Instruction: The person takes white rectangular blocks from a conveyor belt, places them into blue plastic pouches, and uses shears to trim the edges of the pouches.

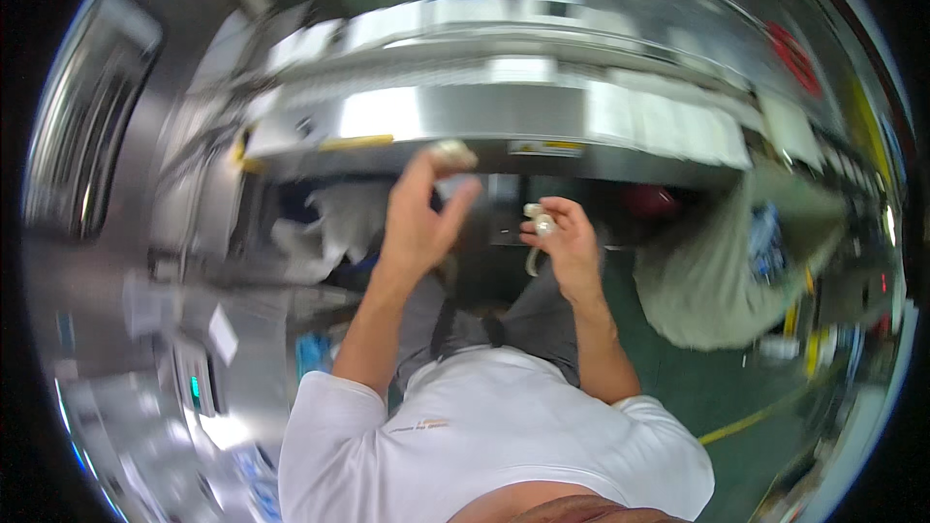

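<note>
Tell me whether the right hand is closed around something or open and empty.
Closed. The right hand has its fingers curled around a small pale piece with a strip hanging below. Motion blur hides what the piece is.

Bright overhead light; strong glare off the steel machine housing (465, 111) and the metal surface at lower left (126, 426). Heavy motion blur across the whole frame, worst toward the rim. Fisheye bends straight edges into arcs; corners black. Recess under the housing dim.
</note>
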The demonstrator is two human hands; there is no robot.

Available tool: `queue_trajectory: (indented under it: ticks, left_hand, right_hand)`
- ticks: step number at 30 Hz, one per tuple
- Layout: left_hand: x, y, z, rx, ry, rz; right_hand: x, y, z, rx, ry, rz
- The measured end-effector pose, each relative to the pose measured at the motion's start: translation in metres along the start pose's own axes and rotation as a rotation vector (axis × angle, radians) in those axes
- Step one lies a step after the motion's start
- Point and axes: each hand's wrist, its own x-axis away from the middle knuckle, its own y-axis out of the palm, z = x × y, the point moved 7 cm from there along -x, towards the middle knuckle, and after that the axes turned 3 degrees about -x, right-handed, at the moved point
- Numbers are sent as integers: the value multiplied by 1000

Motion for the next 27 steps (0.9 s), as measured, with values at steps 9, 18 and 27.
queue_trajectory:
  ticks: [9,18,27]
  left_hand:
    - [309,-284,-1,-966,-408,777]
    - [663,-455,54,-1583,-1460,1463]
    - [840,-574,50,-771,-1883,1200]
  right_hand:
    - [18,39,105,313,254,-329]
    - [18,29,150,615,337,-542]
    - [25,54,146,653,304,-628]
